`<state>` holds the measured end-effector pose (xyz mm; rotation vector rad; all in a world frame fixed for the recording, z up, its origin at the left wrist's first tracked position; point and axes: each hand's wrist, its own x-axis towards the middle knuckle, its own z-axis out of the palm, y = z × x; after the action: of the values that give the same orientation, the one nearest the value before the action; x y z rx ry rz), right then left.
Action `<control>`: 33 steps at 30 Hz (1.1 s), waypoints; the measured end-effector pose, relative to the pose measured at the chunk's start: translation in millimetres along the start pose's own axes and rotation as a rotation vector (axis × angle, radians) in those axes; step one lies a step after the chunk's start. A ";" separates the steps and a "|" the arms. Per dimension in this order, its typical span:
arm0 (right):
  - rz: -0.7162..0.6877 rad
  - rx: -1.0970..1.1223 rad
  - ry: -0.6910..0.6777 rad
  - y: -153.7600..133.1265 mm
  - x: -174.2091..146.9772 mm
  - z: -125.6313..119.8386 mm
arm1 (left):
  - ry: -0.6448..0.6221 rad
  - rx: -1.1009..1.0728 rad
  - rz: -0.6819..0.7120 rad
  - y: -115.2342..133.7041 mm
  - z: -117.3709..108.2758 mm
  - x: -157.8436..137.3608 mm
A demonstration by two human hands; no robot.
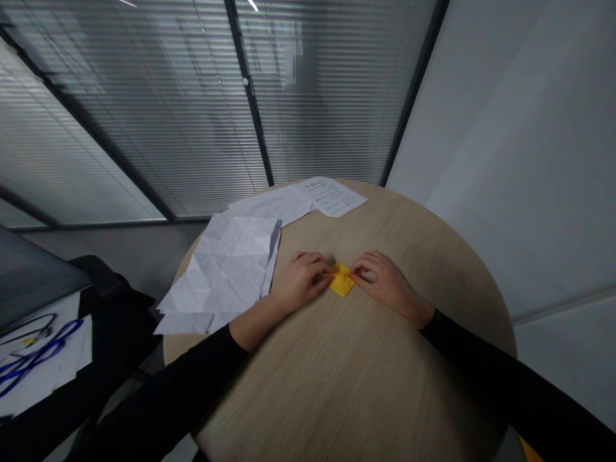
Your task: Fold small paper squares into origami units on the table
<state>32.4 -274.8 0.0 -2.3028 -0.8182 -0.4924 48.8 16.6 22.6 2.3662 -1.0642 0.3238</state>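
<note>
Black sleeves (486, 369) extend over the round wooden surface (346, 378). The left hand (305, 280) and right hand (382, 282) each pinch one side of a small folded yellow paper (342, 287) between them, right of creased white sheets (221, 263); printed pages (332, 194) lie near the far edge.

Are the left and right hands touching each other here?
Apart. In the head view, the yellow piece shows plainly in the gap between the left hand and the right hand.
</note>
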 end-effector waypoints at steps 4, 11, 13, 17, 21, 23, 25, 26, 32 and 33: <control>-0.063 -0.050 -0.034 -1.8 -0.2 -4.8 | -0.014 0.024 0.032 0.7 -2.3 -0.2; -0.071 0.005 -0.089 -5.1 -0.9 -8.7 | -0.055 -0.052 0.068 5.8 -4.1 -0.8; -0.034 0.015 -0.083 -3.4 -0.6 -5.8 | -0.049 -0.049 0.042 5.1 -2.2 -0.8; 0.014 -0.023 -0.053 3.6 -3.3 2.7 | -0.028 0.013 -0.038 2.4 0.7 -1.6; 0.022 -0.073 -0.064 8.4 -8.2 7.7 | -0.041 0.033 -0.011 0.6 1.3 -2.8; 0.004 -0.090 -0.093 8.4 -9.0 7.8 | -0.047 0.024 0.007 0.3 1.9 -3.0; -0.010 -0.083 -0.109 7.3 -8.3 6.9 | -0.047 0.007 0.007 0.0 2.9 -3.0; -0.014 -0.071 -0.111 6.8 -7.6 6.3 | -0.049 -0.003 0.002 -0.2 3.5 -3.0; 0.008 0.012 -0.125 4.5 -5.2 4.7 | -0.037 -0.025 -0.057 -0.2 4.5 -2.8; 0.018 0.016 -0.133 4.1 -5.4 4.7 | -0.042 -0.042 -0.050 -0.2 4.5 -2.7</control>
<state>31.7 -276.3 -8.0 -2.3459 -0.8601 -0.3265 47.2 16.0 17.6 2.3667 -1.0194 0.2329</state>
